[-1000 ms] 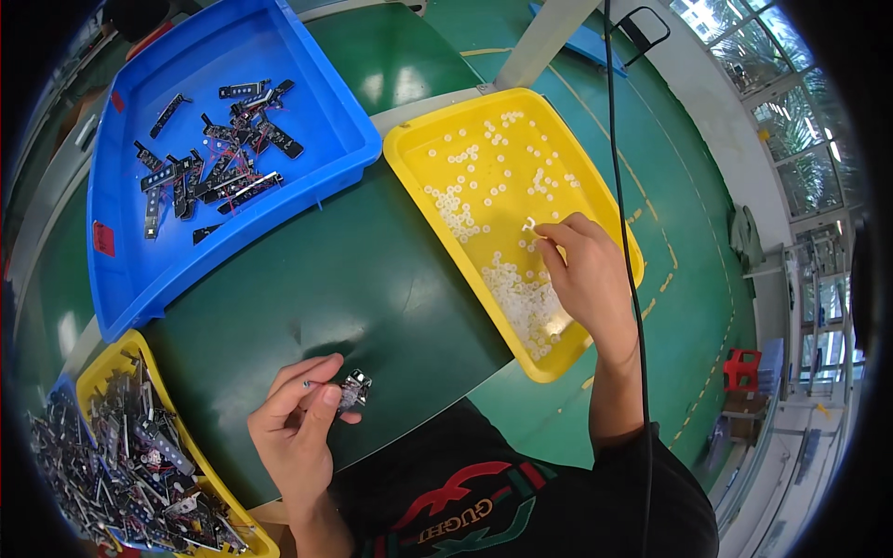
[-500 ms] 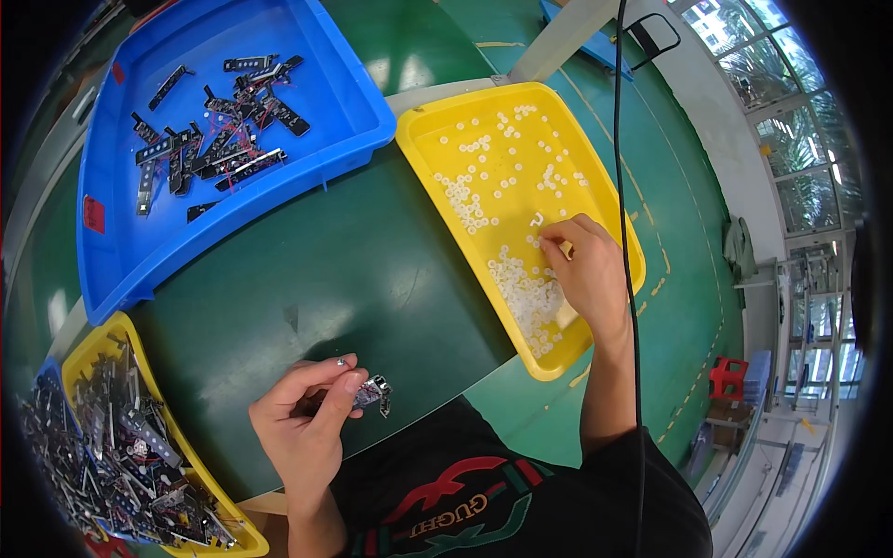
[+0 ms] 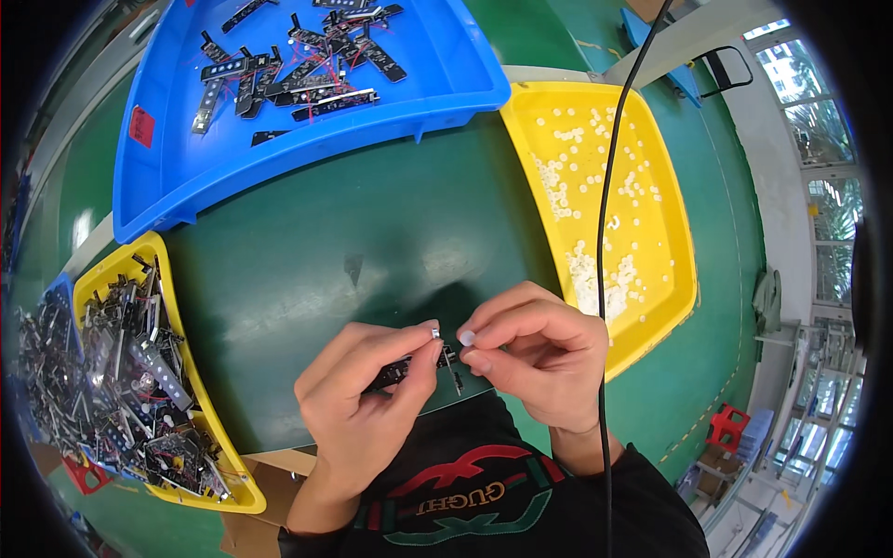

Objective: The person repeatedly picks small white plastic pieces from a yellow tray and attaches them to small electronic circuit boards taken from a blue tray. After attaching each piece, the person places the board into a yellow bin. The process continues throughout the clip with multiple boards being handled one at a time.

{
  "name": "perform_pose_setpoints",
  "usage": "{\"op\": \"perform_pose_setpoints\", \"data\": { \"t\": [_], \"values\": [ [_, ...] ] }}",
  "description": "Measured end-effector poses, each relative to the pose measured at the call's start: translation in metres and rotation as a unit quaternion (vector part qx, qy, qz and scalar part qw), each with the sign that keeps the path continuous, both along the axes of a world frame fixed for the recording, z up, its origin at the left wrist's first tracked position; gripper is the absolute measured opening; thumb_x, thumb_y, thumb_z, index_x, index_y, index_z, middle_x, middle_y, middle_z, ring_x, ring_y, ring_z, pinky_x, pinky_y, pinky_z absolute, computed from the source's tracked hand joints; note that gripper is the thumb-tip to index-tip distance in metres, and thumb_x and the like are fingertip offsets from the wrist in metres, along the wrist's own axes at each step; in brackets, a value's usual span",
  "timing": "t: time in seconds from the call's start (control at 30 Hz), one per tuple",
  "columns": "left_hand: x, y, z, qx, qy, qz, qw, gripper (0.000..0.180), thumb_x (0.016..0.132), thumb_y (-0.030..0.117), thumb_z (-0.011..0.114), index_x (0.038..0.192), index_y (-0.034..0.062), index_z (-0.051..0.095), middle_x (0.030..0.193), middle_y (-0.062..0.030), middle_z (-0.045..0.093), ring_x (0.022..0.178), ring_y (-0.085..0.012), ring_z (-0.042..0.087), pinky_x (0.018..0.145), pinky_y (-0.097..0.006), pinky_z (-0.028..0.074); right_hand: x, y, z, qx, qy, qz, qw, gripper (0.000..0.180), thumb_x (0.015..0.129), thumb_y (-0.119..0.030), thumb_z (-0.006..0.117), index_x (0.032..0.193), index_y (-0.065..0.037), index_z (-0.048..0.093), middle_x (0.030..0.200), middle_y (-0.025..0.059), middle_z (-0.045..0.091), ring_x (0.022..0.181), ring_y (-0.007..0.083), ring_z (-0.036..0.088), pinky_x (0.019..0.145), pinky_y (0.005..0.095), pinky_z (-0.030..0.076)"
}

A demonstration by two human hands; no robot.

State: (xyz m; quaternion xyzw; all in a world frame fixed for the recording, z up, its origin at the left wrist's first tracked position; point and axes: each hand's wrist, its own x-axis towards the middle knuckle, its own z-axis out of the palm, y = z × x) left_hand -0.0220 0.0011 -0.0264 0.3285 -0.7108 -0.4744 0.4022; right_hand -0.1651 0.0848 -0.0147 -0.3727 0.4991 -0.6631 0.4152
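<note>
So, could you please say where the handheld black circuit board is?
In the head view, the board is below and left of centre, in the left hand, near the small round white piece in the right hand.

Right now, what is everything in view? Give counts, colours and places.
Table: 1, green, centre
Large tray: 1, blue, upper left
Right tray: 1, yellow, right
Left tray: 1, yellow, lower left
Circuit boards: many, mostly black, in the large and left trays
Small pieces: many, white, in the right tray
Cable: 1, black, hanging across the right
Stool: 1, red, lower right
Windows: several, white-framed, far right
Floor: 1, green, beyond the table
Held board: 1, black, left hand
Tiny piece: 1, silvery, left fingertips
Held piece: 1, white, right fingertips
Shirt: 1, black, bottom
Hands: 2, bare, lower centre
</note>
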Motion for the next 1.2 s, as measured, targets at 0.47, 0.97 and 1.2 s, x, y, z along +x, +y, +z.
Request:
{"op": "perform_pose_setpoints", "data": {
  "t": [0.47, 0.97, 1.2],
  "values": [
    [-0.005, -0.004, -0.006, -0.201, -0.049, 0.073, 0.976, 0.029, 0.059, -0.008, 0.073, 0.084, 0.0057, 0.068, 0.076, -0.0026, 0.065, 0.066, -0.018, 0.059, 0.056, -0.027, 0.046, 0.017, -0.008, -0.003, -0.018, 0.212, -0.062, 0.975, 0.023, 0.07, 0.013, 0.069, 0.09, 0.003, 0.066, 0.091, 0.0115, 0.061, 0.074, 0.0161, 0.061, 0.062, 0.0239, 0.049],
    [0.0, -0.003, -0.006, -0.228, -0.038, 0.063, 0.971, 0.033, 0.056, -0.006, 0.074, 0.086, 0.007, 0.069, 0.08, -0.0027, 0.062, 0.069, -0.02, 0.057, 0.057, -0.027, 0.047, 0.022, -0.013, -0.01, -0.04, 0.215, -0.082, 0.972, 0.023, 0.076, 0.01, 0.067, 0.098, 0.005, 0.064, 0.09, 0.0128, 0.061, 0.071, 0.0134, 0.059, 0.06, 0.0229, 0.048],
    [0.001, -0.003, -0.007, -0.216, -0.026, 0.05, 0.975, 0.031, 0.057, -0.007, 0.074, 0.085, 0.0059, 0.068, 0.079, -0.0039, 0.061, 0.069, -0.0206, 0.057, 0.058, -0.028, 0.046, 0.023, -0.011, -0.011, 0.01, 0.069, -0.048, 0.996, 0.018, 0.083, 0.007, 0.062, 0.101, 0.006, 0.064, 0.095, 0.013, 0.059, 0.077, 0.0125, 0.057, 0.065, 0.022, 0.046]
  ]
}}
